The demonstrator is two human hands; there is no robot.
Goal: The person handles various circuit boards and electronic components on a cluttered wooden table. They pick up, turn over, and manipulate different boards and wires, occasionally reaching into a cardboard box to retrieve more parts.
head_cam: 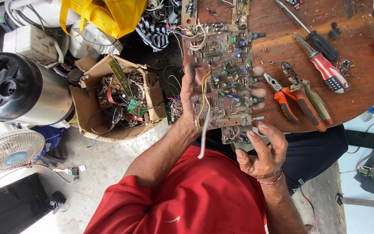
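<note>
Over a cluttered wooden workbench (360,86), your left hand (190,97) grips a brown circuit board (224,78) upright for viewing, your right hand (262,151) open-fingered, steadying its lower edge.

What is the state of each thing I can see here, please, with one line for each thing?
Circuit board: held up, component side showing, wires hanging.
Left hand: gripping the board's left edge.
Right hand: open, fingertips at the board's lower corner.
Pliers: lying on the table, jaws shut.
Screwdrivers: lying on the table.
Cardboard box: open, torn, full of parts.
Fan: lying on the floor.
</note>
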